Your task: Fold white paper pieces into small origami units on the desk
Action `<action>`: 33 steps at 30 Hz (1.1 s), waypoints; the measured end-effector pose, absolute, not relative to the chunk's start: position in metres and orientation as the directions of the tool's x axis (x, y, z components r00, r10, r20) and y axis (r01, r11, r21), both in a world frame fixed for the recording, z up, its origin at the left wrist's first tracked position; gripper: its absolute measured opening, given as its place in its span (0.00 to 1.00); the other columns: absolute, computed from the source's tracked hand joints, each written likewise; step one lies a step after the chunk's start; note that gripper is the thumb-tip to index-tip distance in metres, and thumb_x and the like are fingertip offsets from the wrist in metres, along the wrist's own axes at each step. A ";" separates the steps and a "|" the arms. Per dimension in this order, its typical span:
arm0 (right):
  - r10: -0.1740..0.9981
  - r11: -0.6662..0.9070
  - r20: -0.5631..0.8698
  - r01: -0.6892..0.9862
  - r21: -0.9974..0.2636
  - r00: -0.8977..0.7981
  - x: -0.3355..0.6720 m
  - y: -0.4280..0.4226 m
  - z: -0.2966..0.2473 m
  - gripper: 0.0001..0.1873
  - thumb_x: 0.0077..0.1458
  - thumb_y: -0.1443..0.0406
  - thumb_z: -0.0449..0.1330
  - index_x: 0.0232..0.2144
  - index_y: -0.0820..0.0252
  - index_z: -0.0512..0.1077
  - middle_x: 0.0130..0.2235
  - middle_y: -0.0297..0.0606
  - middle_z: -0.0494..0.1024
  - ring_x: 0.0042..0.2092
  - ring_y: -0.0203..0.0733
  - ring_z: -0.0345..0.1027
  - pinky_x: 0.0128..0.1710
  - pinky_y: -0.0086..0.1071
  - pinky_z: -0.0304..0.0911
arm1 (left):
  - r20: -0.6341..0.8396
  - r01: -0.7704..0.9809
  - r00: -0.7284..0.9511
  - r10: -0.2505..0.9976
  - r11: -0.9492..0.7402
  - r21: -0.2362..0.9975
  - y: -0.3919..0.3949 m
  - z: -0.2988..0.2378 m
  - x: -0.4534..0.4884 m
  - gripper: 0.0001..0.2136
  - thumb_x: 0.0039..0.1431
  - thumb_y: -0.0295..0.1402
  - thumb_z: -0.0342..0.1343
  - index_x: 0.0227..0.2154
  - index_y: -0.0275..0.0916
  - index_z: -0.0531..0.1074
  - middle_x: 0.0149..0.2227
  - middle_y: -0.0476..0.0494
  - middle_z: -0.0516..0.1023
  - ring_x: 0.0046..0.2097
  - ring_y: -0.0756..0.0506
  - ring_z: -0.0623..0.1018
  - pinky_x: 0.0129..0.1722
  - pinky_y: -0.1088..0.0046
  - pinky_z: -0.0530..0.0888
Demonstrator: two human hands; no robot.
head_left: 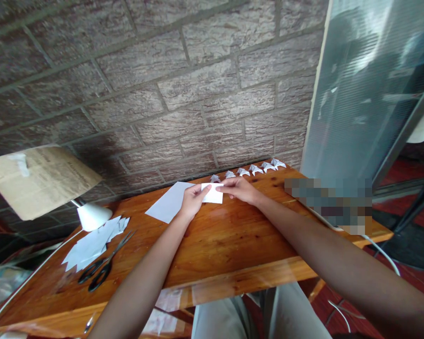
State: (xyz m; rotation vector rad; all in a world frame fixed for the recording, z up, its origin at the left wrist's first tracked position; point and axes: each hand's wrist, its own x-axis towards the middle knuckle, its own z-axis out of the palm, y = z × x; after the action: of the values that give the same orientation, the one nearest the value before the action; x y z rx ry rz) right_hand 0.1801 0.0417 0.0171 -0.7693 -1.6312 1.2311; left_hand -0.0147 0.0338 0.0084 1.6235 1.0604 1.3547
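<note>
A small white piece of paper (212, 194) is held up above the wooden table between my two hands. My left hand (192, 200) pinches its left side, thumb on top. At its right side, my right hand (240, 189) grips the edge with thumb and fingers closed. Whether the paper is folded I cannot tell for sure. A larger white sheet (167, 202) lies flat on the table just left of my left hand. Behind my hands stands a row of several small folded paper figures (256, 169) along the wall side.
Black-handled scissors (106, 263) lie open at the left, beside a pile of white paper pieces (92, 245). A lamp with a white base (93, 216) and brown paper shade (42, 179) stands behind them. A blurred-out object (330, 205) sits at the table's right end, against a brick wall (183, 94).
</note>
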 end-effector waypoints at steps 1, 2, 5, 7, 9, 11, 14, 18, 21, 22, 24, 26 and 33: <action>0.878 0.310 0.307 -0.052 -0.949 -0.368 0.180 0.041 0.017 0.21 0.40 0.50 0.68 0.29 0.62 0.78 0.26 0.33 0.77 0.22 0.29 0.58 0.20 0.26 0.53 | 0.346 0.120 0.113 0.931 -0.359 0.926 0.033 0.009 -0.015 0.18 0.48 0.47 0.63 0.31 0.35 0.79 0.27 0.47 0.78 0.28 0.50 0.71 0.28 0.75 0.65; 0.880 0.318 0.316 -0.053 -0.946 -0.356 0.179 0.041 0.017 0.21 0.41 0.51 0.68 0.30 0.62 0.79 0.25 0.33 0.76 0.21 0.29 0.57 0.20 0.26 0.52 | 0.335 0.109 0.128 0.934 -0.348 0.931 0.032 0.009 -0.014 0.18 0.47 0.47 0.64 0.32 0.35 0.80 0.27 0.47 0.78 0.28 0.50 0.72 0.28 0.75 0.65; 0.888 0.340 0.334 -0.039 -0.940 -0.317 0.180 0.042 0.017 0.20 0.41 0.52 0.68 0.31 0.62 0.80 0.22 0.31 0.74 0.20 0.29 0.55 0.20 0.27 0.50 | 0.307 0.074 0.137 0.942 -0.319 0.945 0.032 0.008 -0.011 0.20 0.46 0.48 0.65 0.34 0.35 0.80 0.28 0.47 0.79 0.29 0.49 0.73 0.29 0.74 0.66; 0.894 0.344 0.336 -0.027 -0.939 -0.295 0.181 0.044 0.017 0.20 0.41 0.52 0.69 0.30 0.62 0.80 0.21 0.31 0.74 0.20 0.29 0.55 0.20 0.27 0.50 | 0.290 0.076 0.131 0.948 -0.301 0.950 0.033 0.006 -0.011 0.20 0.46 0.49 0.64 0.34 0.35 0.79 0.29 0.47 0.79 0.30 0.48 0.74 0.30 0.74 0.68; 0.901 0.348 0.342 -0.025 -0.937 -0.269 0.183 0.046 0.018 0.20 0.41 0.52 0.69 0.30 0.62 0.80 0.22 0.32 0.75 0.20 0.29 0.55 0.20 0.28 0.50 | 0.263 0.089 0.144 0.954 -0.278 0.957 0.035 0.004 -0.011 0.21 0.46 0.50 0.64 0.34 0.35 0.79 0.30 0.46 0.80 0.32 0.47 0.76 0.31 0.73 0.69; 0.906 0.361 0.358 -0.030 -0.932 -0.224 0.186 0.049 0.019 0.19 0.41 0.52 0.69 0.30 0.62 0.80 0.25 0.34 0.77 0.20 0.29 0.56 0.20 0.28 0.51 | 0.227 0.101 0.180 0.957 -0.248 0.964 0.036 0.004 -0.013 0.21 0.46 0.51 0.63 0.33 0.35 0.79 0.31 0.44 0.80 0.33 0.45 0.78 0.33 0.71 0.71; 0.920 0.354 0.355 -0.035 -0.935 -0.166 0.191 0.052 0.020 0.18 0.41 0.53 0.69 0.29 0.62 0.80 0.28 0.36 0.79 0.21 0.29 0.57 0.21 0.28 0.53 | 0.204 0.131 0.241 0.949 -0.240 0.962 0.037 0.004 -0.016 0.22 0.48 0.52 0.62 0.32 0.36 0.79 0.32 0.41 0.81 0.32 0.44 0.80 0.34 0.70 0.73; 0.940 0.282 0.279 -0.011 -0.959 -0.198 0.195 0.055 0.017 0.20 0.40 0.53 0.69 0.31 0.63 0.80 0.27 0.37 0.79 0.21 0.30 0.59 0.22 0.28 0.55 | 0.221 0.190 0.276 0.935 -0.279 0.941 0.038 0.006 -0.019 0.23 0.50 0.53 0.60 0.33 0.35 0.78 0.32 0.39 0.82 0.32 0.43 0.81 0.30 0.72 0.72; 0.929 0.302 0.293 0.006 -0.953 -0.225 0.196 0.056 0.016 0.20 0.40 0.53 0.69 0.31 0.63 0.80 0.27 0.37 0.79 0.22 0.30 0.59 0.22 0.28 0.55 | 0.201 0.216 0.308 0.930 -0.274 0.937 0.038 0.007 -0.022 0.23 0.51 0.52 0.59 0.34 0.34 0.78 0.30 0.39 0.82 0.32 0.43 0.81 0.31 0.72 0.73; 0.927 0.307 0.299 0.001 -0.952 -0.227 0.196 0.056 0.016 0.20 0.40 0.53 0.69 0.30 0.63 0.80 0.27 0.36 0.79 0.22 0.30 0.59 0.22 0.28 0.55 | 0.194 0.219 0.315 0.929 -0.271 0.938 0.038 0.008 -0.023 0.23 0.51 0.52 0.59 0.35 0.34 0.78 0.30 0.39 0.82 0.31 0.44 0.81 0.31 0.72 0.73; 0.929 0.301 0.297 -0.016 -0.954 -0.221 0.195 0.055 0.017 0.20 0.39 0.52 0.70 0.29 0.63 0.80 0.26 0.36 0.78 0.22 0.30 0.60 0.22 0.28 0.55 | 0.191 0.222 0.318 0.929 -0.268 0.937 0.038 0.009 -0.025 0.23 0.51 0.52 0.59 0.34 0.34 0.78 0.29 0.39 0.82 0.29 0.45 0.80 0.29 0.73 0.72; 0.934 0.282 0.281 -0.027 -0.959 -0.221 0.196 0.054 0.018 0.20 0.37 0.52 0.70 0.28 0.63 0.80 0.25 0.35 0.78 0.21 0.30 0.60 0.23 0.29 0.55 | 0.197 0.225 0.320 0.927 -0.276 0.934 0.037 0.010 -0.026 0.23 0.51 0.53 0.59 0.33 0.33 0.78 0.28 0.39 0.82 0.26 0.46 0.79 0.27 0.73 0.70; 0.919 0.290 0.286 -0.024 -0.957 -0.273 0.195 0.051 0.020 0.20 0.39 0.53 0.69 0.29 0.64 0.79 0.24 0.35 0.77 0.22 0.31 0.60 0.24 0.29 0.55 | 0.315 0.170 0.258 0.913 -0.364 0.916 0.037 0.009 -0.022 0.22 0.52 0.51 0.59 0.37 0.35 0.78 0.34 0.43 0.81 0.34 0.46 0.78 0.33 0.74 0.70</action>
State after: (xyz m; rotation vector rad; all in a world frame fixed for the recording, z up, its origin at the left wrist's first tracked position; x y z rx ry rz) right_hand 0.1950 0.0511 0.0198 -0.8532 -1.5459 1.1687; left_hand -0.0223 0.0367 0.0092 1.7297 1.0011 1.1696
